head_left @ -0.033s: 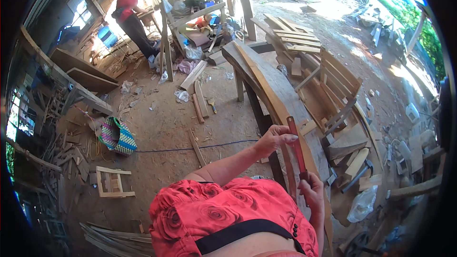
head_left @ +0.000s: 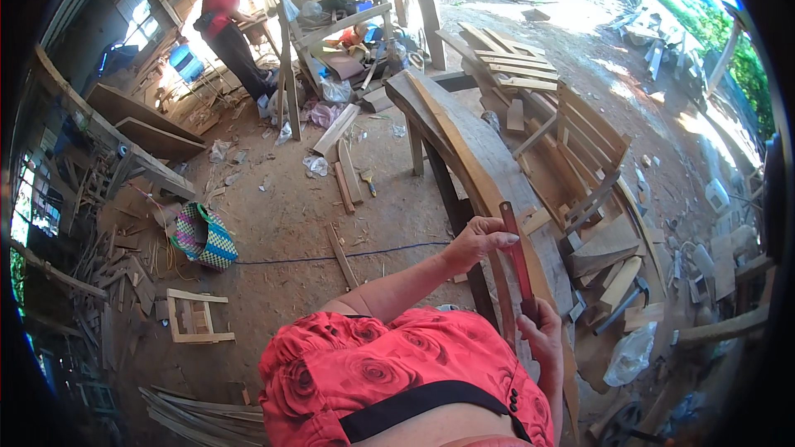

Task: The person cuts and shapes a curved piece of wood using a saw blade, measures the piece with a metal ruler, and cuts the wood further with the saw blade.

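My left hand point(head_left: 476, 246) pinches a long, narrow red tool point(head_left: 521, 269) near its far end, thumb across it; a small hole shows at that tip. At the near end, where the tool has a darker part, my right hand point(head_left: 542, 334) is closed around it. Its exact kind cannot be made out. Both hands are over a wooden workbench point(head_left: 451, 120). Along the bench runs a long, curved brown board point(head_left: 476, 174), which passes beneath the tool.
Right of the bench lie a slatted wooden chair point(head_left: 590, 128), a hammer point(head_left: 621, 306) and a plastic bag point(head_left: 631, 356). A blue cord point(head_left: 331, 260) crosses the dirt floor beside a woven basket point(head_left: 205, 236) and a small wooden frame point(head_left: 201, 338). A person point(head_left: 228, 29) stands far left.
My right hand's thumb and fingers have shifted slightly at the tool's near end. My left hand and the tool stay practically in place.
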Motion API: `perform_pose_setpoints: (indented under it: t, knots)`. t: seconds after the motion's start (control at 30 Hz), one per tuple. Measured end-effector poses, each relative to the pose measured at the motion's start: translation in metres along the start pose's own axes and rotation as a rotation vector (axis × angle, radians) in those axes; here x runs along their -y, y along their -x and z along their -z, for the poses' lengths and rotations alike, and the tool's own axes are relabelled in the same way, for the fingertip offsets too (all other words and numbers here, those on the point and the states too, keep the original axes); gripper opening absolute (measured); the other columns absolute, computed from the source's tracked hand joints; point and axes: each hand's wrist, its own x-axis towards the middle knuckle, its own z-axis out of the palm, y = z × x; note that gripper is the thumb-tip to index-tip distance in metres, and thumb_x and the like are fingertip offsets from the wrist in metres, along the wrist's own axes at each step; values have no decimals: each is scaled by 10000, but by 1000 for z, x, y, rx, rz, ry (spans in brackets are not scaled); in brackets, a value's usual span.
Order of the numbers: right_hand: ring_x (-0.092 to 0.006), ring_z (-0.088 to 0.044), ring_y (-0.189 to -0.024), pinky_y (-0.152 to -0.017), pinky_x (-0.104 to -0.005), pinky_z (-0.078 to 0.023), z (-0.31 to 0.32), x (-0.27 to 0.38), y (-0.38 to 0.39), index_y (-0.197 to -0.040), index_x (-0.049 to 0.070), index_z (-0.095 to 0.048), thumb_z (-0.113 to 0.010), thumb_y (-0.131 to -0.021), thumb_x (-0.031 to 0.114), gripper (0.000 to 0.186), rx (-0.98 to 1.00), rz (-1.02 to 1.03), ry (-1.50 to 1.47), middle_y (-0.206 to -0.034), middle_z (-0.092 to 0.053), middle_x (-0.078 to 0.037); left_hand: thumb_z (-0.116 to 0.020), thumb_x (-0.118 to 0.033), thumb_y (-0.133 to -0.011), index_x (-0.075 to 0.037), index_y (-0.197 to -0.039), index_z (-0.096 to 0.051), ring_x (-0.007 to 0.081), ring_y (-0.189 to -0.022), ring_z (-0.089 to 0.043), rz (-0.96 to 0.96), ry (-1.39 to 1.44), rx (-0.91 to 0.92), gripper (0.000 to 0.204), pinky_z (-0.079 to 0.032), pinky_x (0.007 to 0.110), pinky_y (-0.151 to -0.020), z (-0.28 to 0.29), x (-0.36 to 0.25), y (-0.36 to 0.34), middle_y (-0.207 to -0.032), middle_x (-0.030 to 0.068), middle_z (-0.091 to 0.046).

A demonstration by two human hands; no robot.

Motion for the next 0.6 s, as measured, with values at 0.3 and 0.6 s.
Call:
perform_pose_setpoints:
  t: [0.3, 0.6]
  knots:
    - [-98, -544, -651, -608, -262, -453, -14, -13, -14, -1051, 35, -555, -643, -827, 126, 257, -342, 285, 599, -760, -589, -21, -598, -117, -820, -48, -730, -630, 37, -620, -487, -7, -33, -264, 117, -402, 200, -600, -7, 15, -13, -660, -46, -562]
    - [-187, -607, -698, -656, -304, -477, -17, -3, -32, -1036, 36, -575, -663, -798, 110, 264, -321, 215, 613, -800, -619, -92, -598, -113, -816, -62, -758, -647, 36, -624, -497, -15, 24, -360, 91, -413, 202, -613, 14, 34, -27, -685, -41, -582]
